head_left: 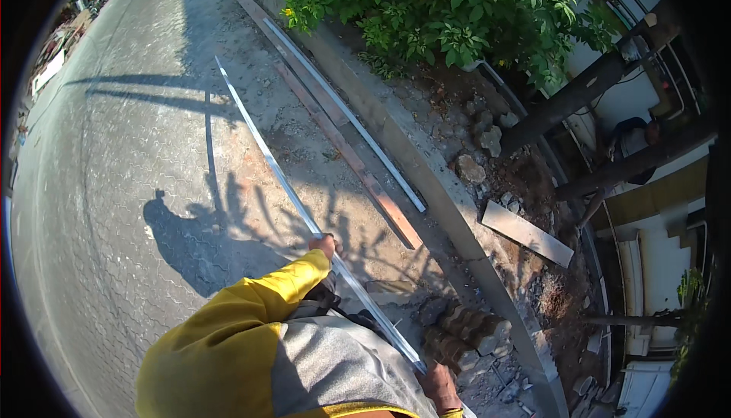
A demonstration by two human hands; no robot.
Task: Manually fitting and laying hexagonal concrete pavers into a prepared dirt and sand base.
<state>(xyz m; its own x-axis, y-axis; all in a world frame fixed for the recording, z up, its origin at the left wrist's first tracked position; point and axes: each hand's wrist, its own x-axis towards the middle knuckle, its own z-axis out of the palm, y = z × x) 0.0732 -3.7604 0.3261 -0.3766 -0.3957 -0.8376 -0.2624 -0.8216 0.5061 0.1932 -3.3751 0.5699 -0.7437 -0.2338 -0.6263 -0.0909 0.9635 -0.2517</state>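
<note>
A long, thin silver metal bar [268, 156] runs slantwise from the upper left to the lower right, in front of my body. My left hand [324, 246] is closed around it near its middle. Lower down, my right hand [439, 384] grips the bar near its close end; some of those fingers are out of sight. The far end of the bar points out over the ground beside the paved road. A yellow sleeve covers my left arm.
Wooden planks [392, 216] and another slim pale bar [381, 155] lie along a concrete kerb [449, 216]. Paving blocks [476, 330] are stacked close to my right hand. Beyond the kerb are a loose board [527, 233], rubble, a bush [457, 14] and a person [636, 144].
</note>
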